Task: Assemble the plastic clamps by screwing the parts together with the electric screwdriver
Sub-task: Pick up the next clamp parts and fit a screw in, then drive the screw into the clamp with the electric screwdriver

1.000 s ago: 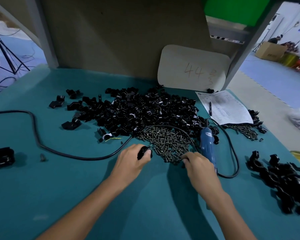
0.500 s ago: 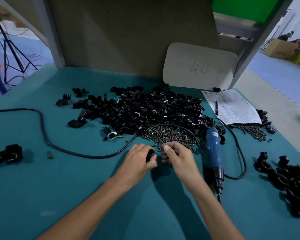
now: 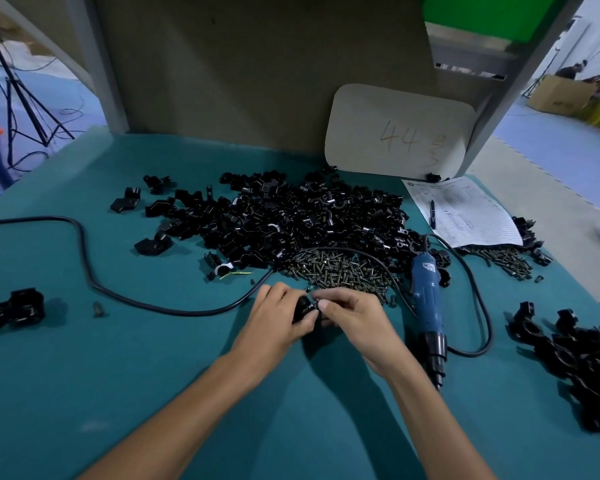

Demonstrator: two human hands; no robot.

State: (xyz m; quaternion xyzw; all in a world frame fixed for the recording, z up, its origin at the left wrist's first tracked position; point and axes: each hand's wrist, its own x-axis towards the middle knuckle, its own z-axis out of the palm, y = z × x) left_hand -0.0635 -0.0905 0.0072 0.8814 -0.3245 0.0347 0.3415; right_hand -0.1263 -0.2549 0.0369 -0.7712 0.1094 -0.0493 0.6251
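My left hand (image 3: 278,320) holds a black clamp part (image 3: 302,309). My fingers curl round it, just above the green table (image 3: 118,375). My right hand (image 3: 357,320) is right up against it now. One second ago my right hand was off to the side, picking in the pile of screws (image 3: 340,271) near the blue electric screwdriver (image 3: 426,299). Then it came over, and now my two hands meet in the middle. My right thumb and finger pinch a little screw (image 3: 313,301) and hold it at the clamp part. The screw is tiny and blurry, so I cannot tell how far in it is.

My left hand has hardly moved. It had the clamp part before and it has it now.

The screwdriver lies flat on the table, just to the right of my right hand, the same as before. No hand touches it. Its black cord (image 3: 118,292) loops across the table to the left.

The big heap of black parts (image 3: 291,220) sits behind the screws. A bunch of clamps (image 3: 575,355) lies far to the right. One more clamp (image 3: 14,310) sits alone far to the left.
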